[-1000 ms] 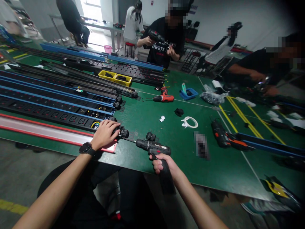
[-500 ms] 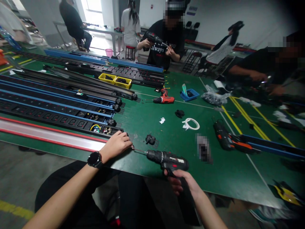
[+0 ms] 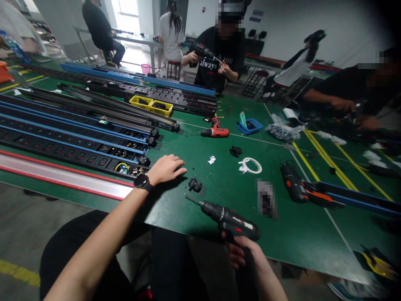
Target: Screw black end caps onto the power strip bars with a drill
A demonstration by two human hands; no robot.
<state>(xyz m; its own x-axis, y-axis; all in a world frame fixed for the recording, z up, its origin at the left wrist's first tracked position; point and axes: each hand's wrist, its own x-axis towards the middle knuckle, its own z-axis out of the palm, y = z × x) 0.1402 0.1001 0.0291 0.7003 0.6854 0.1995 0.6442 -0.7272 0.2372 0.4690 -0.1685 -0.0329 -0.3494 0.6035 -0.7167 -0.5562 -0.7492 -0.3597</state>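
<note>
1. The black drill is pointing leftward over the front edge of the desk, its grip hanging beyond that edge; the right hand is wrapping its fingers firmly around the grip.
2. The bit is slanting up and to the left, ending near the left hand. For good work, the person should be keeping the trigger relaxed while those fingers are lying so near, and be lining the bit up straight before any pressing.
3. The left hand is stretching palm down, fingers apart, with nothing visibly held; whether the palm is touching the desk, one cannot tell. A steadying hand would best be staying to the side of the bit's line.
4. The black fitting is lying between the left fingers and the drill, near the bit; a careless sweep could be knocking it.
5. Left of the hand, the socket strip is showing yellow-green wires at its end, which a straying bit could be snagging. The red-edged channel is running along its near side, partly hidden by the left forearm.
6. Farther back, a paper scrap, a white coil and an orange drill are lying well apart from the bit.
</note>
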